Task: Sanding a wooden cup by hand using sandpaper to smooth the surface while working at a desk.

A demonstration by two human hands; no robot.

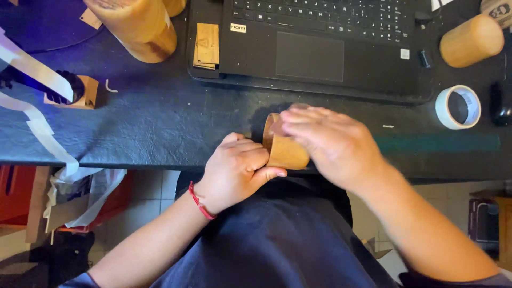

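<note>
Dark desk (160,122): both hands (290,152) grip a wooden cylinder (285,152).

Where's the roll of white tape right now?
In the head view, the roll of white tape lies flat on the dark desk, at the person's right, between the laptop and a black mouse.
</note>
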